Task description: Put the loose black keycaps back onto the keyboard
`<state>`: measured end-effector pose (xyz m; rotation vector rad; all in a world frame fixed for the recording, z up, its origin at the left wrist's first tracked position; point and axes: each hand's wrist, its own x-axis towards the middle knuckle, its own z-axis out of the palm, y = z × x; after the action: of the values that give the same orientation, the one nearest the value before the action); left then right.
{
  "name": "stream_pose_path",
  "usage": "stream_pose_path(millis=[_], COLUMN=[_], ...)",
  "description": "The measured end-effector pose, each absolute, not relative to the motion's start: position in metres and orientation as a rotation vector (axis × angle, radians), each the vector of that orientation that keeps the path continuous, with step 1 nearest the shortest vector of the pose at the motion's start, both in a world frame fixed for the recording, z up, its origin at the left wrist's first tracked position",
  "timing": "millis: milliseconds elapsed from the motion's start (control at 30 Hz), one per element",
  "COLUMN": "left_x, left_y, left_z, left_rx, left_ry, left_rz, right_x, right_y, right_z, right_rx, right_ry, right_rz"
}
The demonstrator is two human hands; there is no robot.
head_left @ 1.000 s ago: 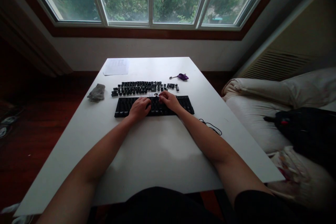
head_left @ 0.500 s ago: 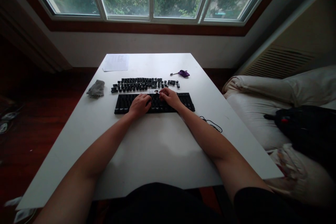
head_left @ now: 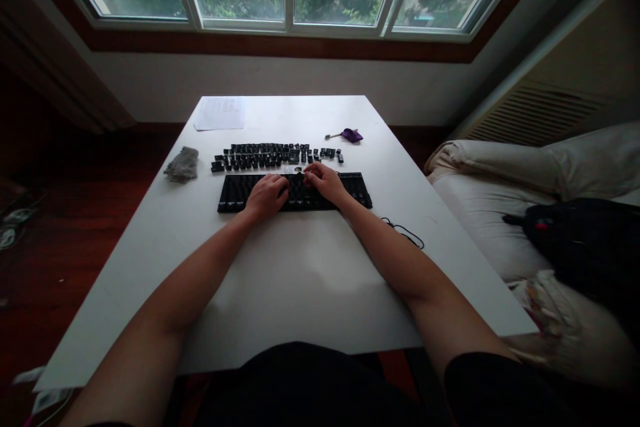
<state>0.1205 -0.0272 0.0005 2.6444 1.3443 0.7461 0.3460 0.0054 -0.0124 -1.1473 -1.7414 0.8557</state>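
A black keyboard [head_left: 240,192] lies across the middle of the white table [head_left: 300,267]. My left hand [head_left: 267,194] rests on the keyboard's centre with its fingers curled down onto it. My right hand [head_left: 324,182] sits just right of it, fingers pinched at the keyboard's far edge on a small thing [head_left: 299,170] too small to make out. Behind the keyboard, several loose black keycaps [head_left: 270,155] lie in rows on the table.
A grey cloth [head_left: 182,164] lies left of the keycaps, a sheet of paper [head_left: 220,113] at the far left corner, a purple tool [head_left: 349,135] at the far right. A black cable [head_left: 403,232] trails right of the keyboard. A bed with a black bag [head_left: 585,240] stands at right.
The view has tilted slightly, so the table sits higher in the frame. Both hands stay on the keyboard; the right hand's fingers have shifted a little at its far edge.
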Motion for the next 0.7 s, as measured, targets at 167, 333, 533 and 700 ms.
stream_pose_path(millis=[167, 333, 533, 700], left_x=[0.1206, 0.1205, 0.1211, 0.1216], left_y=[-0.0273, -0.0270, -0.0276, -0.0275], left_z=[0.0010, 0.0010, 0.0015, 0.0013], left_rx=[2.635, 2.645, 2.621, 2.602], left_ry=[1.349, 1.354, 1.356, 1.371], left_rz=[0.740, 0.731, 0.736, 0.729], right_x=[0.3453, 0.3449, 0.3454, 0.3451], right_y=[0.0048, 0.0062, 0.0057, 0.0047], right_z=[-0.0128, -0.0145, -0.0135, -0.0121], right_rx=[-1.149, -1.138, -1.147, -1.149], right_ry=[-1.727, -1.714, -1.711, -1.712], right_rz=[0.874, 0.872, 0.897, 0.908])
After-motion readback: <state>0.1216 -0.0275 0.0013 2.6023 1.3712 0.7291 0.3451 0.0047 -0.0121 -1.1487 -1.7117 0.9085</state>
